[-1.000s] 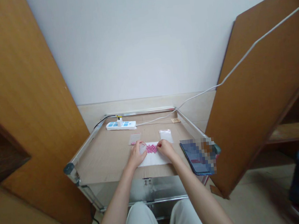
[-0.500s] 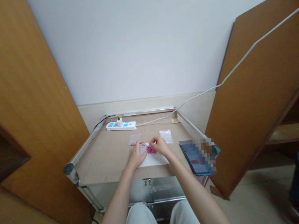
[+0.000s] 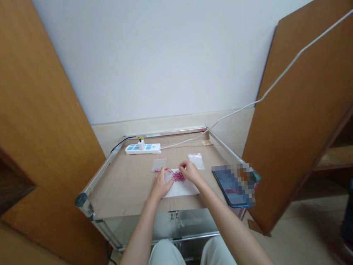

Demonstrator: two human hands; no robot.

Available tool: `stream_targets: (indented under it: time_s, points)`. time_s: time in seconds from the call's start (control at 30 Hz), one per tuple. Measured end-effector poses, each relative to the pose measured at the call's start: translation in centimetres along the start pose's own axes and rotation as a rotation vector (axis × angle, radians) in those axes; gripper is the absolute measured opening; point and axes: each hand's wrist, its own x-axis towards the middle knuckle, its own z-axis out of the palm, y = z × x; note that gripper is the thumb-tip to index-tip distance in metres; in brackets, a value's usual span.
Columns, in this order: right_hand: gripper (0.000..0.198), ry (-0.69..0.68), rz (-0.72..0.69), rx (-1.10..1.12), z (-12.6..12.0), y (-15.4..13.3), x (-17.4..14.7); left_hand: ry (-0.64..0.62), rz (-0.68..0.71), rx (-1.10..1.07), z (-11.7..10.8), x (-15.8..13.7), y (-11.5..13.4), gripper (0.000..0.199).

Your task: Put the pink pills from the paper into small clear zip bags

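Observation:
A small pile of pink beads lies on a white sheet in front of me. At the left of the pile, my left hand grips a small clear plastic bag between thumb and fingers. My right hand is just right of the beads, its thumb and fingertips pinched together. Whatever those fingertips may hold is too small to make out. Beyond my left hand rests another clear bag with some pink beads at its bottom. Behind my right hand are flat clear zip bags.
The cardboard-covered table has a raised metal rim. A white power strip with a plug stands at the back left, its white cable running off right. A partly blurred tablet lies at the right edge. Wooden panels flank both sides.
My right hand has shifted slightly right, away from the beads and the bag. My left hand with the plastic bag has stayed in place.

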Motion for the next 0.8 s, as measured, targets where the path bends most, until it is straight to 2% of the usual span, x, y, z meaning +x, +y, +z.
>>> stream_targets:
  time_s: [0.13, 0.23, 0.8]
  points:
    - [0.016, -0.036, 0.05, -0.179, -0.4, 1.3, -0.2, -0.011, -0.017, -0.009, -0.2, 0.0, 0.3, 0.033]
    - [0.017, -0.076, 0.03, -0.225, -0.3, 1.8, -0.4, -0.015, -0.048, -0.007, -0.2, 0.0, 0.5, 0.033]
    - [0.015, -0.095, -0.021, -0.239, 0.5, 2.9, -0.3, -0.006, -0.041, -0.021, -0.3, 0.0, 0.5, 0.035]
